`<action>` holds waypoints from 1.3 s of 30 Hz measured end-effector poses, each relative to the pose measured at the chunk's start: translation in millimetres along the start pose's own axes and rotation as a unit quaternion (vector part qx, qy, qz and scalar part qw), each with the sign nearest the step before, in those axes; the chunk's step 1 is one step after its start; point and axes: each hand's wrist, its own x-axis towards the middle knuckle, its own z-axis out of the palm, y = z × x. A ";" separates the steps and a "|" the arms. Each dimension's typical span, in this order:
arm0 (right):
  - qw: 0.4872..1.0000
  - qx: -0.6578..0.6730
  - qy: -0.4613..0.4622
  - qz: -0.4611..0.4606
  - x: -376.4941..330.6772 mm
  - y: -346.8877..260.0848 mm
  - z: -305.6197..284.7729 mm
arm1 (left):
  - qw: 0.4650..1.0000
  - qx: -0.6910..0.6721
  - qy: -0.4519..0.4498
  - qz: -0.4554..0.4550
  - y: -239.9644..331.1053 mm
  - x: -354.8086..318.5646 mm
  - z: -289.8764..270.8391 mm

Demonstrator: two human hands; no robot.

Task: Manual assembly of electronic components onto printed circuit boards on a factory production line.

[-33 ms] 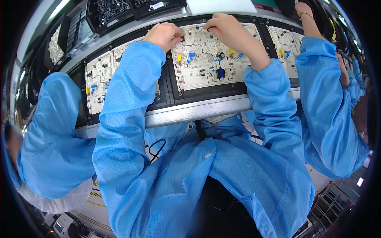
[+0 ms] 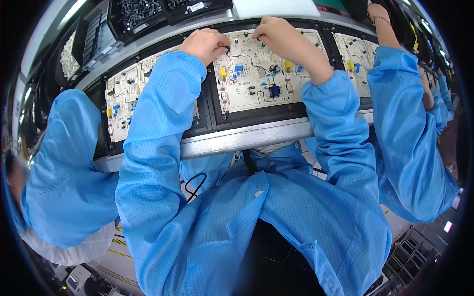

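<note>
A cream circuit board (image 2: pixel 247 102) lies in a black frame (image 2: pixel 266 112) in front of me, carrying yellow blocks, blue parts and black capacitors (image 2: pixel 274 69). At its upper left edge my left hand (image 2: pixel 203 45) is closed, the thumb and fingertips pinching a small black component (image 2: pixel 227 48) against the board. My right hand (image 2: pixel 281 38) reaches over the board's upper middle. Its fingers are closed at the tips around something small and dark that they mostly cover. A dark blue transformer (image 2: pixel 274 91) stands near the board's lower edge.
Black bins of small dark parts (image 2: pixel 133 19) stand beyond the left hand. More boards sit in frames at left (image 2: pixel 118 126) and right (image 2: pixel 353 49). A metal rail (image 2: pixel 237 144) runs along the near side. Blue-sleeved co-workers (image 2: pixel 402 123) work close on both sides.
My right hand and forearm have shifted slightly to the left, its fingertips a little lower on the board. My left hand stays in place.
</note>
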 end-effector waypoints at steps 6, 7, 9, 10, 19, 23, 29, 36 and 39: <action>0.996 0.025 -0.081 -0.016 13.4 -0.7 8.4 | 0.995 0.062 0.038 0.066 -3.4 -12.3 -0.6; 0.996 0.026 -0.083 -0.020 16.0 -3.3 7.7 | 0.996 0.058 0.034 0.063 -4.9 -14.5 -1.6; 0.992 0.041 -0.118 0.018 22.5 -10.1 4.4 | 0.996 0.055 0.032 0.062 -13.3 -16.0 -8.1; 0.992 0.040 -0.119 0.018 25.2 -10.9 6.4 | 0.998 0.013 0.046 0.049 -21.3 -17.0 -12.4; 0.984 0.064 -0.157 0.047 38.8 -15.3 10.0 | 0.890 -0.207 0.382 -0.137 -167.6 -49.1 -119.9; 0.984 0.086 -0.152 0.043 39.1 -18.7 7.4 | 0.834 -0.278 0.446 -0.169 -263.7 -54.9 -179.2; 0.986 0.103 -0.128 0.013 46.6 -24.2 7.5 | 0.850 0.219 0.247 -0.411 -314.5 -97.1 -211.0; 0.985 0.063 -0.157 0.041 45.8 -42.9 -16.4 | 0.884 0.159 0.114 -0.424 -316.1 -136.5 -165.3; 0.990 0.003 -0.142 -0.017 44.4 -49.5 -18.5 | 0.879 0.201 0.142 -0.408 -313.7 -133.7 -152.5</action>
